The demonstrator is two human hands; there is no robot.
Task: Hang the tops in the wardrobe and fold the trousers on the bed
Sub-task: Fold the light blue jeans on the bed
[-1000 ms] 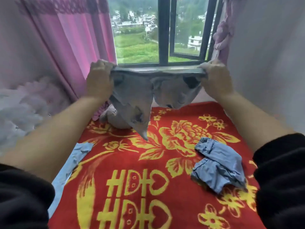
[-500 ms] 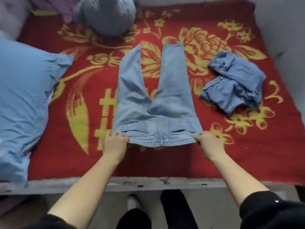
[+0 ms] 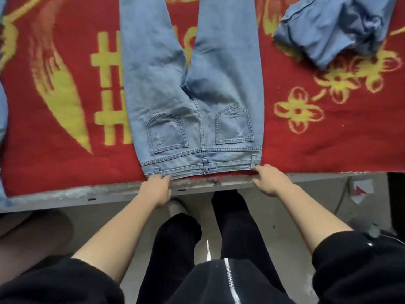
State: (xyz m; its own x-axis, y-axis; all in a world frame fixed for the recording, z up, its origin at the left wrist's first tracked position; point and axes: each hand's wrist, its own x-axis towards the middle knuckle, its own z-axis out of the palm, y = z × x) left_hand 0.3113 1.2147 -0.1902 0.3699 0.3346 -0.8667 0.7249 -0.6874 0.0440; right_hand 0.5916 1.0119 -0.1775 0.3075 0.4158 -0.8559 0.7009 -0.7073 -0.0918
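The left hand (image 3: 156, 188) pinches the left corner of the waistband of the light-blue jeans (image 3: 192, 84); the right hand (image 3: 269, 180) pinches the right corner. The jeans lie flat on the bed (image 3: 65, 199), back pockets up, waistband at the near edge, legs pointing away. A crumpled blue garment (image 3: 328, 29) lies apart on the red blanket (image 3: 328, 145).

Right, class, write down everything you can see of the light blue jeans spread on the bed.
The light blue jeans lie flat, back side up, on the red and yellow blanket. They look like faded denim, with two scuffed back pockets, belt loops and pale stitching. The waistband sits at the blanket's near edge; the legs run away, slightly parted, ends out of frame. The left hand and right hand grip the waistband's two corners.
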